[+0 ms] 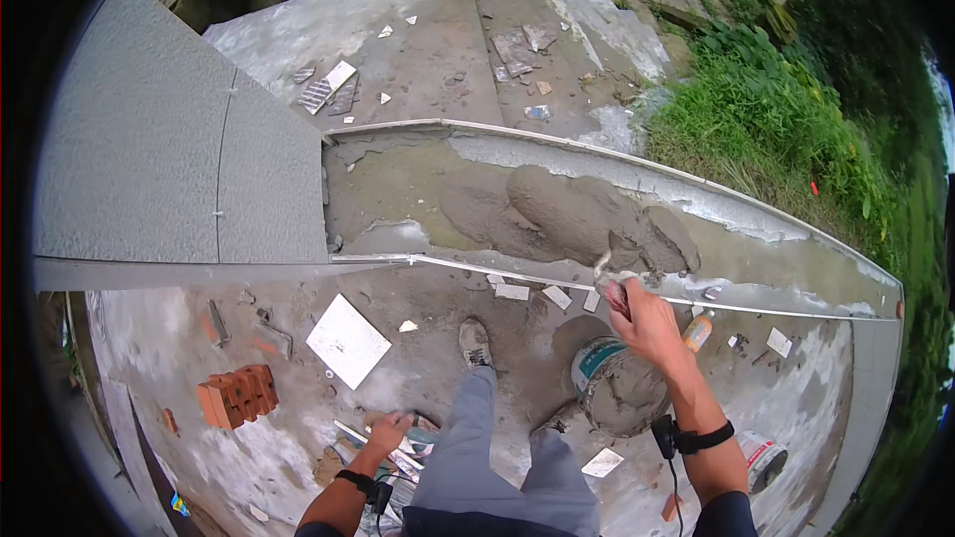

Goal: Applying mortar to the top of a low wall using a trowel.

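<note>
Head view: trowel (619, 300) sits at the near edge of the mortar mound (562, 207) on the wall top (786, 264), handle gripped by the right hand (649, 326). 1 mortar-filled bucket (594, 356) stands below. Left hand (388, 432): beside left leg (472, 413); grip cannot be determined.

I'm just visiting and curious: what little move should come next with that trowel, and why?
Probably the right hand should draw the trowel across the heaped mortar to spread it. The trowel is already at the mortar, which sits lumpy around the middle of the ledge, with lower stretches on either side of it.
</note>
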Demonstrator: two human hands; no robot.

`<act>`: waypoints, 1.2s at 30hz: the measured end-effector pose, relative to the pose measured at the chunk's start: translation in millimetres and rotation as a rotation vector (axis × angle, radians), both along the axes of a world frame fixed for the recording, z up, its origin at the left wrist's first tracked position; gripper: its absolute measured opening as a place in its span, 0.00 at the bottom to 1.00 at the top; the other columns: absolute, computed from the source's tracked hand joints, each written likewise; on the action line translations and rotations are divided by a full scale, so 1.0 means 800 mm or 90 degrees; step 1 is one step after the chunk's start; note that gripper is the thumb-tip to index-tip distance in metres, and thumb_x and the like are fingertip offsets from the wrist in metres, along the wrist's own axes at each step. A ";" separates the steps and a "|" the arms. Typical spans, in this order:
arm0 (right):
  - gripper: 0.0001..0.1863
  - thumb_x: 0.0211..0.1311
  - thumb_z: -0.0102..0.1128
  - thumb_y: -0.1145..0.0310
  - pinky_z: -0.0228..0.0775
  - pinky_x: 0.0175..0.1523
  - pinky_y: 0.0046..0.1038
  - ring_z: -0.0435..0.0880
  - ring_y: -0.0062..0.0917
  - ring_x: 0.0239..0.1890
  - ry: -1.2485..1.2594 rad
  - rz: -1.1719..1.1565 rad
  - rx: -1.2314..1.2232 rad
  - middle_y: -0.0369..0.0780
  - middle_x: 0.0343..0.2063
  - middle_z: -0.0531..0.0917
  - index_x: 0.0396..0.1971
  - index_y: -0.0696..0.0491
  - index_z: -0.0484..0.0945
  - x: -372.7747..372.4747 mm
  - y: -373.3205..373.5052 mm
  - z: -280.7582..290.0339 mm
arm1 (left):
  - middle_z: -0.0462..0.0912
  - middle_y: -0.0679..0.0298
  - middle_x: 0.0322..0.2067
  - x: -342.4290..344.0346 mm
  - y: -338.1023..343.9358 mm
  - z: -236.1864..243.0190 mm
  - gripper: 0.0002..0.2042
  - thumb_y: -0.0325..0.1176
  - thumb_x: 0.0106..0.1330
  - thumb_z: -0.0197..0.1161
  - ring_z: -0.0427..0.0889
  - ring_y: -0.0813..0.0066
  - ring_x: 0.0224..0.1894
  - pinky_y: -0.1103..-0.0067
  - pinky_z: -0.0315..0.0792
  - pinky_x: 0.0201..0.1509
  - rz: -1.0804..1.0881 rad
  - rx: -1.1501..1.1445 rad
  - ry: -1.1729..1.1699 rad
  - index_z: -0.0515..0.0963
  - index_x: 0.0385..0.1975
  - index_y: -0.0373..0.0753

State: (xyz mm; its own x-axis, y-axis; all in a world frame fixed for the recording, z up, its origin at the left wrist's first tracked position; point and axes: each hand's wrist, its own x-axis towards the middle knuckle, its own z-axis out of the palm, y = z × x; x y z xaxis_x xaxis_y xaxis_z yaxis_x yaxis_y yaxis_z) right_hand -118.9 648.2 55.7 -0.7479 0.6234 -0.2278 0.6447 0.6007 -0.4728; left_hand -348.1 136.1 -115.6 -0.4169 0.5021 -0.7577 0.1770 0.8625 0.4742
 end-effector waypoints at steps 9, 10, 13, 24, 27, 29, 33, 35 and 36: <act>0.16 0.55 0.60 0.69 0.71 0.31 0.44 0.80 0.47 0.29 -0.055 -0.009 0.081 0.48 0.31 0.78 0.39 0.54 0.63 -0.032 -0.014 0.001 | 0.83 0.52 0.31 -0.035 -0.010 0.030 0.15 0.42 0.63 0.55 0.82 0.58 0.37 0.69 0.73 0.44 0.025 -0.111 -0.037 0.82 0.33 0.37; 0.16 0.56 0.60 0.68 0.71 0.32 0.44 0.80 0.47 0.29 -0.065 -0.029 0.060 0.48 0.31 0.79 0.40 0.54 0.64 0.000 -0.028 0.016 | 0.83 0.52 0.32 -0.033 -0.026 0.020 0.16 0.44 0.63 0.55 0.82 0.57 0.39 0.68 0.73 0.45 0.008 -0.140 -0.033 0.82 0.34 0.38; 0.18 0.55 0.61 0.66 0.71 0.36 0.45 0.80 0.49 0.31 -0.092 -0.133 -0.012 0.48 0.32 0.80 0.43 0.54 0.68 0.105 -0.074 0.057 | 0.83 0.49 0.36 -0.035 -0.056 -0.020 0.18 0.47 0.63 0.55 0.81 0.51 0.43 0.66 0.72 0.50 -0.060 -0.172 -0.025 0.81 0.35 0.37; 0.12 0.63 0.50 0.62 0.77 0.38 0.42 0.85 0.43 0.33 -0.545 -0.253 -0.146 0.48 0.33 0.83 0.39 0.55 0.72 0.511 -0.166 -0.133 | 0.72 0.61 0.18 0.100 0.184 -0.005 0.13 0.37 0.66 0.59 0.67 0.78 0.23 0.78 0.66 0.29 -0.128 -0.059 -0.172 0.74 0.28 0.31; 0.11 0.66 0.49 0.66 0.78 0.41 0.37 0.86 0.36 0.39 -0.582 -0.175 -0.162 0.42 0.34 0.86 0.41 0.52 0.78 0.564 -0.158 -0.290 | 0.76 0.59 0.21 0.159 0.231 0.004 0.12 0.36 0.67 0.58 0.72 0.76 0.25 0.77 0.69 0.32 -0.239 -0.044 -0.137 0.75 0.30 0.30; 0.11 0.64 0.51 0.66 0.78 0.43 0.34 0.86 0.33 0.40 -0.634 0.000 -0.236 0.42 0.35 0.86 0.42 0.50 0.79 0.565 -0.168 -0.376 | 0.78 0.58 0.22 0.186 0.245 0.013 0.12 0.36 0.67 0.59 0.74 0.74 0.27 0.76 0.70 0.35 -0.295 -0.061 -0.118 0.75 0.31 0.30; 0.11 0.62 0.54 0.65 0.78 0.45 0.34 0.86 0.34 0.40 -0.505 -0.006 -0.319 0.42 0.35 0.86 0.40 0.50 0.81 0.554 -0.193 -0.431 | 0.82 0.55 0.27 0.197 0.242 0.013 0.12 0.36 0.67 0.60 0.81 0.70 0.33 0.75 0.73 0.41 -0.364 -0.121 -0.087 0.76 0.34 0.31; 0.13 0.58 0.58 0.63 0.78 0.45 0.37 0.85 0.37 0.41 -0.422 -0.118 -0.380 0.45 0.35 0.86 0.39 0.52 0.81 0.548 -0.198 -0.414 | 0.82 0.54 0.28 0.195 0.233 0.012 0.12 0.36 0.66 0.60 0.81 0.69 0.33 0.74 0.73 0.41 -0.368 -0.153 -0.085 0.76 0.34 0.31; 0.13 0.58 0.58 0.63 0.78 0.45 0.37 0.85 0.37 0.41 -0.412 -0.123 -0.381 0.45 0.35 0.86 0.39 0.52 0.81 0.544 -0.206 -0.421 | 0.82 0.54 0.29 0.193 0.224 0.006 0.12 0.36 0.66 0.60 0.81 0.68 0.34 0.74 0.73 0.41 -0.357 -0.178 -0.092 0.76 0.34 0.31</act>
